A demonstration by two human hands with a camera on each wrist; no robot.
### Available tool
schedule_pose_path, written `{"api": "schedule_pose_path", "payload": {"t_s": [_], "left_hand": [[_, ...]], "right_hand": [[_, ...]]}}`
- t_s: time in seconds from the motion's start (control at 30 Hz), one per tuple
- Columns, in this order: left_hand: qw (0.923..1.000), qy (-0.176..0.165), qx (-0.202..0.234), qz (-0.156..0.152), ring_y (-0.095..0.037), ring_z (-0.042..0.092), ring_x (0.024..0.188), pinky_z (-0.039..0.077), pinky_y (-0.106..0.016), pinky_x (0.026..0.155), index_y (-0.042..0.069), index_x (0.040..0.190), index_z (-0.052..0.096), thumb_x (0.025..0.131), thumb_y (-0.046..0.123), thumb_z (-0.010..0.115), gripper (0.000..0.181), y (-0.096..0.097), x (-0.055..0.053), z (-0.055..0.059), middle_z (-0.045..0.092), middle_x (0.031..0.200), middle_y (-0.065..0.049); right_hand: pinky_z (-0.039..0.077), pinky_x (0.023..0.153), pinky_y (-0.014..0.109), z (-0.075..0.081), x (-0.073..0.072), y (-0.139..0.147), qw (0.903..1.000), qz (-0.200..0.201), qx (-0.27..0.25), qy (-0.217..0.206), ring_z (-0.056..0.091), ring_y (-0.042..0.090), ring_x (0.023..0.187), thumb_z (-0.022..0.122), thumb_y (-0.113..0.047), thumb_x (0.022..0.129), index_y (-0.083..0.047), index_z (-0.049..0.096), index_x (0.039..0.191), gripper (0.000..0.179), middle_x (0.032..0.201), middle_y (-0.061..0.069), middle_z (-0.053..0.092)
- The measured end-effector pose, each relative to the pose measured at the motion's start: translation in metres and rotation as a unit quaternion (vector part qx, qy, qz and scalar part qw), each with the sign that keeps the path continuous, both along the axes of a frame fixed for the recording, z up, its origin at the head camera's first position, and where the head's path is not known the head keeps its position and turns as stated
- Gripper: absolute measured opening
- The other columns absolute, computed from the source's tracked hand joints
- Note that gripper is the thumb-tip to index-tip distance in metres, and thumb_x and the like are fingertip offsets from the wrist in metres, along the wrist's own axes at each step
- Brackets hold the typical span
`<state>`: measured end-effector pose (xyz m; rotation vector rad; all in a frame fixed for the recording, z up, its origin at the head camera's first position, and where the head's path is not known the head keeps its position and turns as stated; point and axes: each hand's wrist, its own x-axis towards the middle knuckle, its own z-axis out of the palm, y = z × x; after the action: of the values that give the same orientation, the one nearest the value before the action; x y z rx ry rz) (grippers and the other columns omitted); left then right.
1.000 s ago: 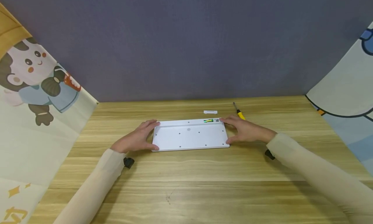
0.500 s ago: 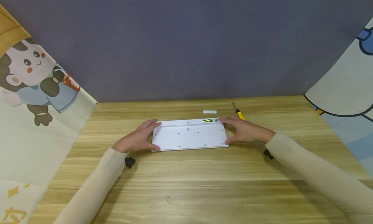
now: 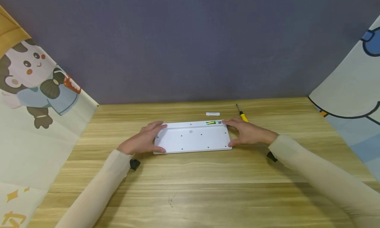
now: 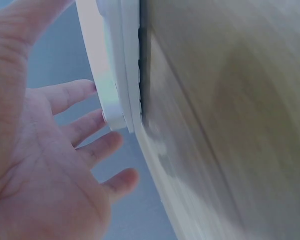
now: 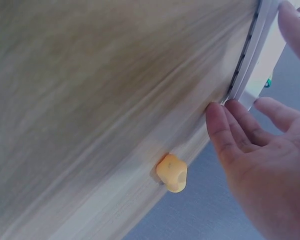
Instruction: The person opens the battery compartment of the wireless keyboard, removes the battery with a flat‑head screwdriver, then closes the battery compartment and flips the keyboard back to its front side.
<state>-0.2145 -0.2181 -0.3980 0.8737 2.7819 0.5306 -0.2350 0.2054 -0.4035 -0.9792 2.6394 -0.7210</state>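
Note:
A white keyboard lies face down on the wooden table, its underside dotted with several screws. Green shows in the battery slot at its far right corner, probably a battery. My left hand spans the keyboard's left end, thumb on the near edge and forefinger on the far edge. In the left wrist view the other fingers spread past the keyboard's end. At the right end my right hand holds the keyboard the same way, thumb near and forefinger by the slot; its remaining fingers sit close to the tabletop.
Behind the keyboard lies a small white battery cover. A screwdriver with a yellow handle lies beyond the right hand. A grey partition rises along the table's back edge.
My left hand has slid slightly right along the keyboard, its thumb and forefinger lying further over the underside. The right hand and keyboard stay in place; the head view shifts a little.

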Motion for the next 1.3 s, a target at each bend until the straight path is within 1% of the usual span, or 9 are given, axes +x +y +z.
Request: {"api": "schedule_pose_path", "payload": {"t_s": [0.17, 0.4, 0.6, 0.87, 1.0, 1.3], "left_hand": [[1.0000, 0.003, -0.005, -0.004, -0.033, 0.023, 0.136, 0.021, -0.054, 0.105, 0.007, 0.147, 0.033, 0.071, 0.051, 0.078, 0.098, 0.003, -0.001, 0.000, 0.025, 0.150, -0.017], [0.9999, 0.001, -0.003, -0.010, -0.030, 0.021, 0.137, 0.019, -0.051, 0.106, 0.009, 0.147, 0.032, 0.072, 0.051, 0.078, 0.098, 0.005, -0.003, 0.000, 0.024, 0.151, -0.016], [0.9997, 0.007, 0.003, -0.023, -0.030, 0.022, 0.137, 0.019, -0.051, 0.106, 0.008, 0.147, 0.033, 0.072, 0.050, 0.078, 0.097, 0.011, -0.004, 0.001, 0.026, 0.150, -0.016], [0.9994, 0.020, -0.007, -0.028, -0.029, 0.022, 0.137, 0.018, -0.051, 0.106, 0.008, 0.146, 0.034, 0.071, 0.052, 0.077, 0.097, 0.017, -0.006, 0.001, 0.028, 0.149, -0.015], [0.9993, 0.018, -0.008, -0.032, -0.029, 0.022, 0.137, 0.017, -0.050, 0.106, 0.010, 0.147, 0.033, 0.071, 0.055, 0.076, 0.098, 0.022, -0.008, 0.002, 0.028, 0.150, -0.013], [0.9988, 0.017, -0.014, -0.043, -0.028, 0.022, 0.137, 0.016, -0.051, 0.107, 0.010, 0.147, 0.033, 0.071, 0.054, 0.077, 0.098, 0.032, -0.009, 0.003, 0.028, 0.150, -0.014]], "right_hand": [[0.036, 0.098, 0.048, 0.000, -0.001, -0.001, 1.0000, 0.000, 0.001, -0.005, 0.040, 0.029, 0.122, 0.082, -0.038, 0.072, -0.004, 0.035, 0.145, 0.094, 0.133, 0.016, 0.043], [0.035, 0.099, 0.047, -0.001, -0.001, -0.001, 0.9999, -0.005, 0.007, -0.007, 0.039, 0.028, 0.123, 0.082, -0.039, 0.071, -0.005, 0.035, 0.146, 0.094, 0.135, 0.014, 0.043], [0.036, 0.098, 0.047, -0.002, -0.001, -0.001, 0.9999, -0.006, 0.006, -0.006, 0.040, 0.028, 0.122, 0.082, -0.039, 0.072, -0.005, 0.035, 0.146, 0.094, 0.134, 0.015, 0.043], [0.036, 0.098, 0.047, -0.002, 0.000, -0.001, 0.9999, -0.011, 0.009, -0.006, 0.040, 0.027, 0.122, 0.082, -0.040, 0.071, -0.006, 0.034, 0.146, 0.095, 0.134, 0.014, 0.044], [0.036, 0.098, 0.046, -0.003, -0.001, 0.000, 0.9999, -0.010, 0.009, -0.007, 0.040, 0.027, 0.121, 0.082, -0.041, 0.071, -0.006, 0.034, 0.146, 0.096, 0.133, 0.014, 0.044], [0.036, 0.098, 0.046, -0.003, -0.002, -0.001, 0.9998, -0.010, 0.013, -0.007, 0.041, 0.028, 0.122, 0.082, -0.042, 0.071, -0.006, 0.035, 0.146, 0.096, 0.134, 0.014, 0.044]]}}
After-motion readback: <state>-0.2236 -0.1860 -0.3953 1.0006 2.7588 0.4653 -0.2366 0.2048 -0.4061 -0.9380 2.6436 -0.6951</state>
